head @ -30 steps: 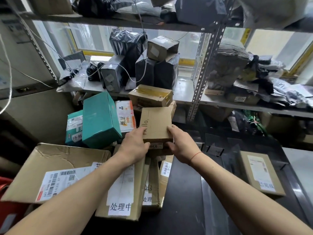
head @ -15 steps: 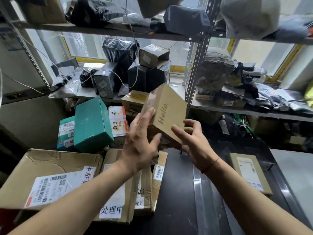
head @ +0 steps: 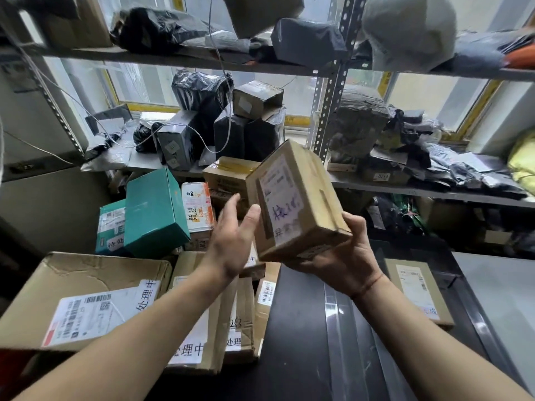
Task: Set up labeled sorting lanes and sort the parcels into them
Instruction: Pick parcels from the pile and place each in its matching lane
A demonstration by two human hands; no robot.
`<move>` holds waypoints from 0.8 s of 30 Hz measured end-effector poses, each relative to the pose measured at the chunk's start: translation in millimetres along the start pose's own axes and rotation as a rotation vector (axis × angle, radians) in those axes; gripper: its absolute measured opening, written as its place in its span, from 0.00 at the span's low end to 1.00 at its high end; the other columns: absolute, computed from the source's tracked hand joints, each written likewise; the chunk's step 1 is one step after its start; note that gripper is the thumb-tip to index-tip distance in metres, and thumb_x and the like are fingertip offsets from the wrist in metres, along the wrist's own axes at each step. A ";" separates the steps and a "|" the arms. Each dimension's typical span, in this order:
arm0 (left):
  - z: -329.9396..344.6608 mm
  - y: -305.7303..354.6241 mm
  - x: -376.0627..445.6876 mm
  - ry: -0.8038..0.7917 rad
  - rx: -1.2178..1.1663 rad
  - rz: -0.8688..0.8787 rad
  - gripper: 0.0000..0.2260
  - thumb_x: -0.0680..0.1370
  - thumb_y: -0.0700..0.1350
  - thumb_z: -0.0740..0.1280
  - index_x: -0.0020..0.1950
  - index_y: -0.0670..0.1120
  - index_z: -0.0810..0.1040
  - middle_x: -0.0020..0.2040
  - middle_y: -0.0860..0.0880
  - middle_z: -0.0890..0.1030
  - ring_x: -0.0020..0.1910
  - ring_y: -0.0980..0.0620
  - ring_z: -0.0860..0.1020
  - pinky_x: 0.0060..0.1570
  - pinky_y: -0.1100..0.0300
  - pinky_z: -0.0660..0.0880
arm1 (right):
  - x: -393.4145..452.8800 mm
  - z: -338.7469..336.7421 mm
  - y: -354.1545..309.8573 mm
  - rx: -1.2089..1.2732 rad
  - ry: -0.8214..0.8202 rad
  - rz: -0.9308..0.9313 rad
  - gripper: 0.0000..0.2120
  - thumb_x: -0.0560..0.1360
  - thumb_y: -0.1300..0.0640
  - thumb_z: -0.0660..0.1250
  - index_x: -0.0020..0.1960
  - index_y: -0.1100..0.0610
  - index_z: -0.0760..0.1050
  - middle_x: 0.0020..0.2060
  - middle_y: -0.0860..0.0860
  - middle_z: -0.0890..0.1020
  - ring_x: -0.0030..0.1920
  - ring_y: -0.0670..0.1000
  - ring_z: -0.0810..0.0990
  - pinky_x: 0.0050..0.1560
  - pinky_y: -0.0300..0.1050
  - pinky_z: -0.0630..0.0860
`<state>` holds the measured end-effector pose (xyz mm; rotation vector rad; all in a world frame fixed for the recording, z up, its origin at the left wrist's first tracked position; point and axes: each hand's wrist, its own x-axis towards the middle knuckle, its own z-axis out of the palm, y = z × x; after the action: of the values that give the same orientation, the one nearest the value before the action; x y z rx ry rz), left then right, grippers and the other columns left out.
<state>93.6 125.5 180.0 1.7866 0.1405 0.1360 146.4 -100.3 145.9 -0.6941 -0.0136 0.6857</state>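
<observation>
- Step in hand, as I judge it: checking one parcel's label before picking its lane.
- The box (head: 295, 201) is off the tabletop (head: 318, 342), tilted, label face towards me, between both hands and above the pile of cartons.
- My right hand (head: 341, 256) cups it from below; that grip is curled round the lower right corner and carries the weight.
- My left hand (head: 231, 241) is spread, fingers straight, thumb tip touching the box's left edge; steadying only, no pinch.
- The label has handwritten marks, but motion blur stops me from reading them.
- Marked cartons (head: 95, 299) lie at lower left; a flat parcel (head: 417, 287) sits apart on the right of the tabletop.
- Next move calls for reading the label, then matching it to a lane; I cannot tell which.
- Risk: one-handed support on a tilted box; close the left grip before carrying.
</observation>
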 end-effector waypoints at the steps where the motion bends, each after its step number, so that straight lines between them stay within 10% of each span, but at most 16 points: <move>1: -1.5 2.0 1.8 -0.109 -0.119 -0.164 0.28 0.83 0.67 0.58 0.78 0.53 0.69 0.68 0.49 0.81 0.72 0.43 0.76 0.72 0.38 0.72 | 0.3 -0.6 2.3 -0.002 -0.010 0.017 0.36 0.80 0.36 0.55 0.82 0.55 0.66 0.78 0.65 0.68 0.79 0.70 0.63 0.76 0.78 0.56; 4: -2.0 6.1 0.0 -0.254 -0.333 -0.316 0.23 0.84 0.65 0.59 0.68 0.51 0.81 0.60 0.44 0.87 0.63 0.34 0.82 0.65 0.27 0.74 | 6.5 -5.3 3.7 -0.154 0.075 -0.038 0.27 0.85 0.45 0.53 0.81 0.53 0.68 0.75 0.66 0.73 0.75 0.71 0.70 0.74 0.77 0.65; 8: 1.4 -10.0 9.8 -0.177 -0.226 -0.193 0.24 0.84 0.62 0.62 0.79 0.59 0.67 0.60 0.51 0.87 0.61 0.45 0.85 0.60 0.36 0.81 | 2.2 -12.8 3.4 -0.447 0.214 -0.186 0.27 0.85 0.65 0.62 0.79 0.45 0.67 0.63 0.60 0.84 0.63 0.63 0.84 0.53 0.59 0.85; 13: 1.1 -27.2 17.0 -0.146 -0.151 -0.171 0.40 0.72 0.76 0.68 0.81 0.65 0.62 0.62 0.53 0.86 0.61 0.48 0.85 0.64 0.40 0.79 | -4.1 -17.3 3.2 -0.711 0.241 -0.160 0.26 0.73 0.51 0.78 0.71 0.48 0.79 0.73 0.52 0.78 0.67 0.55 0.82 0.64 0.58 0.81; 18: 2.2 -34.2 23.9 -0.125 -0.126 -0.164 0.43 0.67 0.81 0.68 0.79 0.70 0.62 0.65 0.53 0.84 0.63 0.46 0.84 0.65 0.39 0.79 | -8.0 -17.0 0.6 -0.563 0.244 -0.113 0.29 0.77 0.32 0.67 0.71 0.46 0.79 0.69 0.57 0.81 0.70 0.62 0.79 0.72 0.66 0.74; 24: 4.4 -23.7 20.7 -0.129 -0.153 -0.121 0.42 0.70 0.77 0.68 0.81 0.65 0.63 0.64 0.54 0.85 0.63 0.50 0.83 0.67 0.43 0.78 | -11.4 -12.0 -2.3 -0.636 0.158 -0.203 0.25 0.81 0.50 0.68 0.76 0.52 0.72 0.68 0.57 0.82 0.69 0.61 0.80 0.66 0.62 0.78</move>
<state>114.3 129.9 156.3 1.6240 0.1409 -0.0540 141.5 -115.3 140.4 -1.3371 -0.1608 0.4230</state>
